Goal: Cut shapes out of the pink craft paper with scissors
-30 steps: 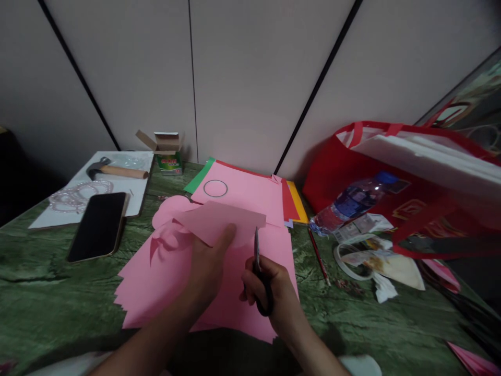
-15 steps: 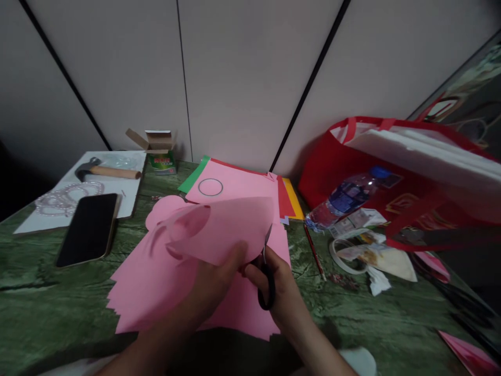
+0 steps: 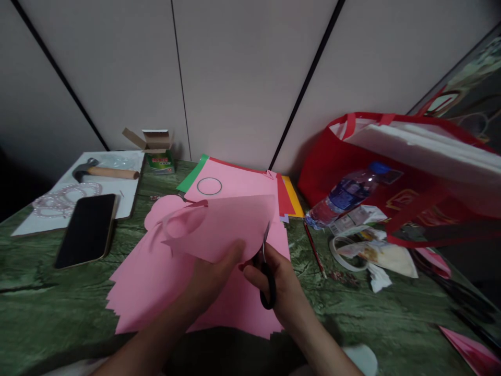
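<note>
My left hand (image 3: 217,274) pinches the lower edge of a pink paper sheet (image 3: 230,222), thumb on top. That sheet is raised and has a curved cut-out with a curling strip at its left end. In my right hand (image 3: 279,277) is a pair of scissors (image 3: 267,282) with black handles. Their blades point up and away at the sheet's right edge, and one blade shows in front of the paper. Below both hands lies a fanned stack of pink paper (image 3: 136,282); the held sheet and my arms hide part of it.
Coloured sheets with a ring (image 3: 209,186) lie behind. To the left are a phone (image 3: 86,230), a hammer (image 3: 111,171) on a white board and an open small box (image 3: 160,159). On the right stand a bottle (image 3: 346,198), a red bag (image 3: 324,156), a pencil (image 3: 314,248) and tape (image 3: 348,256).
The held sheet has turned and shifted slightly, and its curled left end hangs differently. Both hands keep their grip; the scissors stay at the right edge. The whole view has shifted a little.
</note>
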The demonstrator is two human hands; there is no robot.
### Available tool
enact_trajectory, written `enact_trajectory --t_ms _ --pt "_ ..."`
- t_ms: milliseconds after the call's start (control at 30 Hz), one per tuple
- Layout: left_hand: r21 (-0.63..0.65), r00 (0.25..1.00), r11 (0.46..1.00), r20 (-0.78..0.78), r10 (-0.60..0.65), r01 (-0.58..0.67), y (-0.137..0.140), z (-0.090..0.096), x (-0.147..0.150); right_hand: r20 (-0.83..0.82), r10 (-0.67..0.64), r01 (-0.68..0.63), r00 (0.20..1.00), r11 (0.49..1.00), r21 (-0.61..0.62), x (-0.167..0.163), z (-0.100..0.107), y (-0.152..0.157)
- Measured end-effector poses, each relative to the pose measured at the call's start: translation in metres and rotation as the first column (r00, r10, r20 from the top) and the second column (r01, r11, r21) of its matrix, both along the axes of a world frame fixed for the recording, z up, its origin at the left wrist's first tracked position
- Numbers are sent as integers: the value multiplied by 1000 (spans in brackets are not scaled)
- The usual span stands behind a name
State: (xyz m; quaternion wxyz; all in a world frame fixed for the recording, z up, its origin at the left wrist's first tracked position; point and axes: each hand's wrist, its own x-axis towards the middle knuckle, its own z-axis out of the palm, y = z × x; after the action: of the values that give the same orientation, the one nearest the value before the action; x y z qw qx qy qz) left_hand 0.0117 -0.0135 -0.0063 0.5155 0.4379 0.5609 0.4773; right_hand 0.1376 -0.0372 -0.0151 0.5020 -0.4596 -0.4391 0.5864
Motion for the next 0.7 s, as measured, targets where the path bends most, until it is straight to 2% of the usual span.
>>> enact_trajectory --t_ms 267,433,700 --pt "-68 1000 998 -3 14 -14 -1 4 1 48 -10 9 999 1000 29 0 2 0" --pt "-13 999 1000 30 19 -18 -1 -1 0 104 -9 6 995 1000 28 0 5 0" --pt "-9 999 1000 35 10 -10 1 -2 0 124 -31 28 992 999 24 0 7 1"
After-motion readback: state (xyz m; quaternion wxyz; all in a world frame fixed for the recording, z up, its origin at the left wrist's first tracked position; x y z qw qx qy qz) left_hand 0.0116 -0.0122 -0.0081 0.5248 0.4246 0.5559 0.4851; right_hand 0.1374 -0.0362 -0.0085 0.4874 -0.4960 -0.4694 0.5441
